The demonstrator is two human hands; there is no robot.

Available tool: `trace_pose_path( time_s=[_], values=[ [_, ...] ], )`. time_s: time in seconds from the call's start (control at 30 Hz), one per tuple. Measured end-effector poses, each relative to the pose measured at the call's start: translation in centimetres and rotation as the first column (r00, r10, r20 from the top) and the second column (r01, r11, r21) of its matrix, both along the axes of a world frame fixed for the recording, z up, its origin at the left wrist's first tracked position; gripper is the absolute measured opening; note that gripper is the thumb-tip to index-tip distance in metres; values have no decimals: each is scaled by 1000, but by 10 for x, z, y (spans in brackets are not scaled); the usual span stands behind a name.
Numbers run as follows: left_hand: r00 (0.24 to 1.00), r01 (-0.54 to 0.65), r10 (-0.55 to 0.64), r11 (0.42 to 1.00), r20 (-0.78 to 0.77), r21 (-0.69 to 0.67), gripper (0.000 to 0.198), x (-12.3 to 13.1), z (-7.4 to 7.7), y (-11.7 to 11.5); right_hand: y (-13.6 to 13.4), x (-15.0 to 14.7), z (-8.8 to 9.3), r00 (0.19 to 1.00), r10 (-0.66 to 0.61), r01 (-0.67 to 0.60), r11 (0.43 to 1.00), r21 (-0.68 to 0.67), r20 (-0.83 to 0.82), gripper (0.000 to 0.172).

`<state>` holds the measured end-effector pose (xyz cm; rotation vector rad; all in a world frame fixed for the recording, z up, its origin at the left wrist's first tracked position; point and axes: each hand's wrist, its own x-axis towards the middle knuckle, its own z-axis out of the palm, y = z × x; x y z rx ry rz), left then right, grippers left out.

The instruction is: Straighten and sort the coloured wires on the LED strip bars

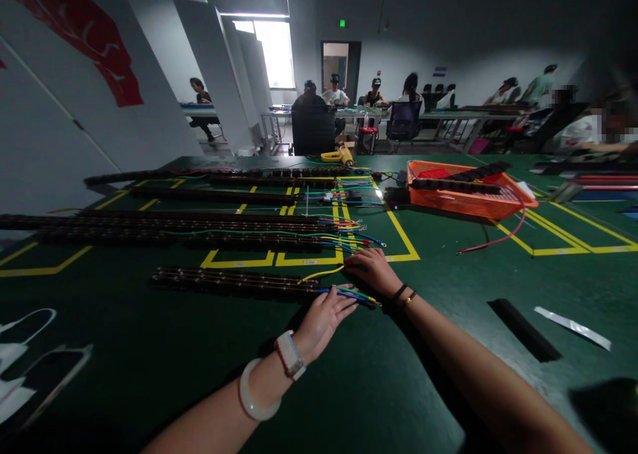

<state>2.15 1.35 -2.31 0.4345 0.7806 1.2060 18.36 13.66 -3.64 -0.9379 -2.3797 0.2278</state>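
A short black cable chain point(234, 280) lies nearest me on the green table, with blue, green and yellow wires point(366, 298) coming out of its right end. My left hand point(323, 318) is at that end, palm turned up and fingers stretched out beside the wires. Just beyond it, my right hand point(373, 269) has its fingers curled down at the end of a loose yellow wire point(323, 272), which bends out of the same chain. The right fingertips are partly hidden. Longer black cable chains point(199, 231) with coloured, lug-tipped wires lie farther back.
An orange basket point(448, 205) holding black pieces stands at the back right, a pink wire point(498, 244) hanging from it. A yellow heat gun point(339, 155) lies at the far edge. A black strip point(523, 329) and a white strip point(573, 328) lie right. People sit at tables beyond.
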Motion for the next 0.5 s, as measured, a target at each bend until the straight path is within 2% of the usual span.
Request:
trace_pose_path(
  time_s=[0.13,0.2,0.37,0.5],
  values=[
    [1000,7,-7,1000,-2,3,20,0,1,0,-14,6,6,991,-29,20,998,-66,-134,25],
    [1000,2,-2,1000,-1,-6,21,0,2,0,-26,13,10,989,-44,29,993,-111,-143,30],
    [1000,1,-1,1000,2,-12,20,0,3,0,-51,25,17,999,48,-47,990,-132,4,32],
    [1000,6,-6,1000,7,8,18,0,3,-1,-55,24,20,991,104,-90,983,-158,79,30]
  ],
)
